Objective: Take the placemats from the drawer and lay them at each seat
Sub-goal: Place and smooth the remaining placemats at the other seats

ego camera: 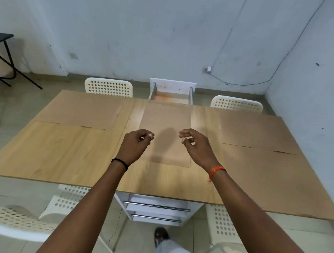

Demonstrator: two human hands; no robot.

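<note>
Plainly, placemats: three thin tan sheets lie flat on the table; the middle placemat runs from the far edge toward the near side, the left placemat sits at the far left seat, and the right placemat covers the right part, where it may be two sheets overlapping; the seams are hard to read.
Handling: I judge them light, thin and fairly stiff yet bendable, smooth enough to slide on the wood; a lifted corner or a short edge looks the best place to pinch, since the flat face offers nothing to grip.
Left hand: hangs above the middle placemat, fingers loosely curled, thumb near forefinger, holding nothing.
Right hand: likewise above the same placemat, fingers loosely bent and apart, holding nothing.
Drawer: pulled out at the far side of the table, white, and bare as far as can be seen.
Table: pale wood grain, level and smooth.
Room: white perforated chairs at far and near sides, a white drawer unit under the near edge, pale walls, a black folding stand at far left.
</note>
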